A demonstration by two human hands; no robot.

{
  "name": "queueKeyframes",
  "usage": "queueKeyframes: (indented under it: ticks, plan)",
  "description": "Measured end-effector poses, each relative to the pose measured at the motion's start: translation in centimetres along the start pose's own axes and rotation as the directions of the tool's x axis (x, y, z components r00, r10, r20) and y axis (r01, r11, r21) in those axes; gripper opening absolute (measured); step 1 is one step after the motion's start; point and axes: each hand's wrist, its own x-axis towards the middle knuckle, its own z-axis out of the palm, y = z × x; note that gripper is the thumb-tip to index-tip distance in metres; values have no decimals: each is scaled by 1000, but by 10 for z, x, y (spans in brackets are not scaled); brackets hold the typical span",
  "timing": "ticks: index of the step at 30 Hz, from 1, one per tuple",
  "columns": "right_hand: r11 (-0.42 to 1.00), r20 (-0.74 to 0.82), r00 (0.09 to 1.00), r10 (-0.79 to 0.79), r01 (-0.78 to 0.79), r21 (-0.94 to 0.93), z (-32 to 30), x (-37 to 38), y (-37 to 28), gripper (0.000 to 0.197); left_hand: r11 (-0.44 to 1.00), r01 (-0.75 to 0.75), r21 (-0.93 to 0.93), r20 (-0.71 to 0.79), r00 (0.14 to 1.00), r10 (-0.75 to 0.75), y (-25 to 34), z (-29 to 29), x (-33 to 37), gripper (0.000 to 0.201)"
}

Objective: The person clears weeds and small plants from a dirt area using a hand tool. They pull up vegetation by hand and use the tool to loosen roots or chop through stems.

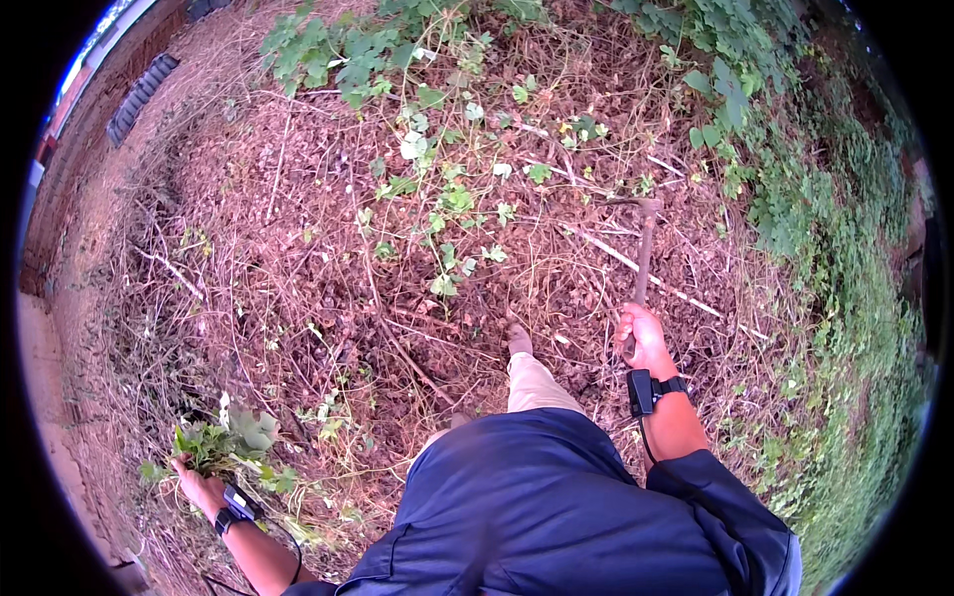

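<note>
Here's the hooked hand tool [645,248], out over the right side of the littered ground [323,268], the right hand [643,336] wrapped round its handle. Toward the ground's lower-left corner, the left hand [204,489] clutches a leafy bunch [224,444]. Looks like cutting and gathering; another stroke would call for room clear of that boot [519,341].

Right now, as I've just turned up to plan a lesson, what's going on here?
A person's right hand grips the handle of a tool, its head pointing away from the body. The left hand, out to the side, holds a bunch of green leaves. Dry stems and vines cover the ground around one shoe.
</note>
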Motion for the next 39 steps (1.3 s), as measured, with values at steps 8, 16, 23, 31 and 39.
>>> queueKeyframes:
  ticks: [8,16,23,31,39]
  plan:
    - [986,-209,971,113,-84,146,-68,89,-39,22,985,37,169,273,958,-83,-41,178,-46,34]
    - [957,-286,937,200,-125,262,-84,265,-47,27,883,-129,452,400,914,-71,-92,287,-101,37]
    - [915,-250,933,260,-155,373,-26,356,-53,21,863,-69,501,364,921,-138,-136,344,-139,31]
    - [755,183,887,424,-458,469,7,372,-29,20,869,-8,495,313,934,-169,-176,385,-186,25]
    - [831,313,791,525,-556,13,16,236,-45,9,872,-24,489,505,823,-261,-205,440,-251,30]
